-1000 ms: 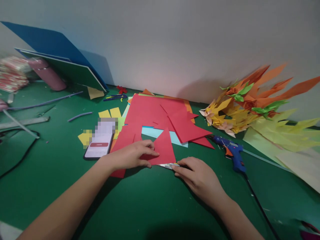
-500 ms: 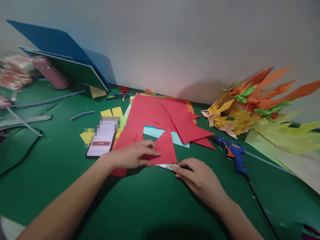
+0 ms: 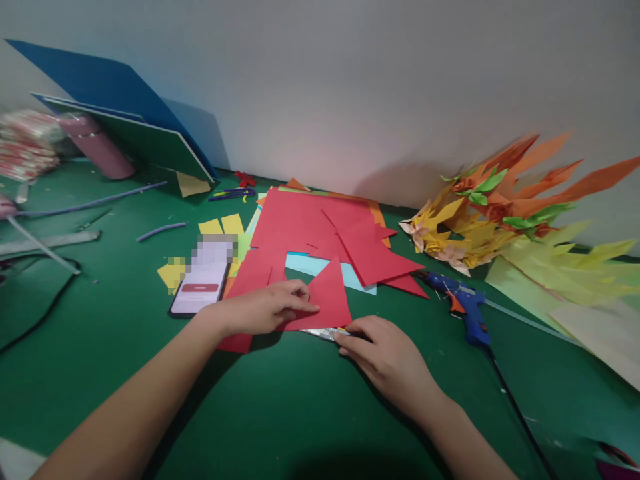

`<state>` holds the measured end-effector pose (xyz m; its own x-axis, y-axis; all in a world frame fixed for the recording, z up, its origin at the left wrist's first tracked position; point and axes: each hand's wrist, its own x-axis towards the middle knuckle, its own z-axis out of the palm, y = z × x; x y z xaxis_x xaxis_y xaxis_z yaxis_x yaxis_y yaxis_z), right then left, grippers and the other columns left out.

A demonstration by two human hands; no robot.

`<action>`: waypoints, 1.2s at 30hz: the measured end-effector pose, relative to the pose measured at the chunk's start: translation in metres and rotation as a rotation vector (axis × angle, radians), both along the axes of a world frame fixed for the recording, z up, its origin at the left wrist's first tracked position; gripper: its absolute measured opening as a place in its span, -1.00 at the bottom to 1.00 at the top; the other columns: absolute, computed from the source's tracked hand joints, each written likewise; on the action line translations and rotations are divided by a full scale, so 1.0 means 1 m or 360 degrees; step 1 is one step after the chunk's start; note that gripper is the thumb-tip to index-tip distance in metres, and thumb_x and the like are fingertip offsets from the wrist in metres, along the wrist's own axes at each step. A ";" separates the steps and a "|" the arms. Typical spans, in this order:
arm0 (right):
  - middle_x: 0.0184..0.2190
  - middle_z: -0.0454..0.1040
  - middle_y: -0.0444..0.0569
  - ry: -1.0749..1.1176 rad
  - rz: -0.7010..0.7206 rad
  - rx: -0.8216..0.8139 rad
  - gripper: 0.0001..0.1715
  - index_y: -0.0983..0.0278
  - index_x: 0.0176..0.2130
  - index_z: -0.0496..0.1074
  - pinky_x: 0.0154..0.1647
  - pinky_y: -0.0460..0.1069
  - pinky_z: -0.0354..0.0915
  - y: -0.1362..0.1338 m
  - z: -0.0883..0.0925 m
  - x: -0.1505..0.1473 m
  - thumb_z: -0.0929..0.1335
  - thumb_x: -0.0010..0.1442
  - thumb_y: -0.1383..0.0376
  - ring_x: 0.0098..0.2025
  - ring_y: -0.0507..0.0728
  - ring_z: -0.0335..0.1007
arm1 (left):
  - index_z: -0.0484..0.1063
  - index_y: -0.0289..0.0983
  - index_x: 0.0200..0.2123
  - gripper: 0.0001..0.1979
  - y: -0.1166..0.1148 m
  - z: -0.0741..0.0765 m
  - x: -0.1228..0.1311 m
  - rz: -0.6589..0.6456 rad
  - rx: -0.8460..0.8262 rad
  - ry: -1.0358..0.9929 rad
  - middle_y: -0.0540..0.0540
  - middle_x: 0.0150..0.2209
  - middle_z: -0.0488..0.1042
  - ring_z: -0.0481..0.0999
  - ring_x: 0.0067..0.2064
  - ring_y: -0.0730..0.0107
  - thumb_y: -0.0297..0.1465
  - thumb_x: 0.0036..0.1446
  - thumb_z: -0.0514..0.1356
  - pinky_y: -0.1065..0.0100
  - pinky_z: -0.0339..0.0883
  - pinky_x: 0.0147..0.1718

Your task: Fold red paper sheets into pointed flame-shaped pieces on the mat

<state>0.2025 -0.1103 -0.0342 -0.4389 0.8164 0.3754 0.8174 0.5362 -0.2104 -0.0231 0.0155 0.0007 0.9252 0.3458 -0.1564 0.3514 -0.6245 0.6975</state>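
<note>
My left hand point(image 3: 273, 308) is holding a triangular piece of red paper point(image 3: 330, 300) down against the table, its index finger stretched along the surface. Low in my right hand point(image 3: 383, 350), between thumb and fingers, is a slim silver tool that looks like a utility knife point(image 3: 324, 333). It lies along the near edge of the red piece, its tip partly under the paper. More red sheets point(image 3: 300, 217) are spread behind, over a light blue strip point(image 3: 313, 265).
A phone point(image 3: 203, 287) lies left of my hands among yellow paper squares. To the right are a blue glue gun point(image 3: 470, 310) with its cord and orange and yellow paper flowers point(image 3: 495, 207). A pink bottle point(image 3: 97, 147) and blue boards point(image 3: 115, 93) stand at back left.
My right hand has slid a little to the left with the silver tool along the paper's near edge. My left hand stays on the red piece.
</note>
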 end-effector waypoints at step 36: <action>-0.39 0.48 -0.03 -0.0041 0.0081 0.0039 -0.84 0.25 -0.17 0.51 -0.43 -0.03 0.12 0.009 0.001 -0.020 0.34 0.24 0.35 -0.38 0.11 0.32 | 0.39 -0.15 0.08 -0.57 0.001 -0.001 0.000 -0.0013 0.0005 -0.0046 -0.10 -0.16 0.28 0.33 -0.16 0.39 -0.55 0.28 -0.10 0.34 0.23 -0.12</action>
<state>0.1824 -0.1013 -0.0332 -0.4892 0.7834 0.3834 0.7940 0.5819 -0.1760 -0.0231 0.0164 -0.0006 0.9321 0.3385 -0.1285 0.3259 -0.6297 0.7052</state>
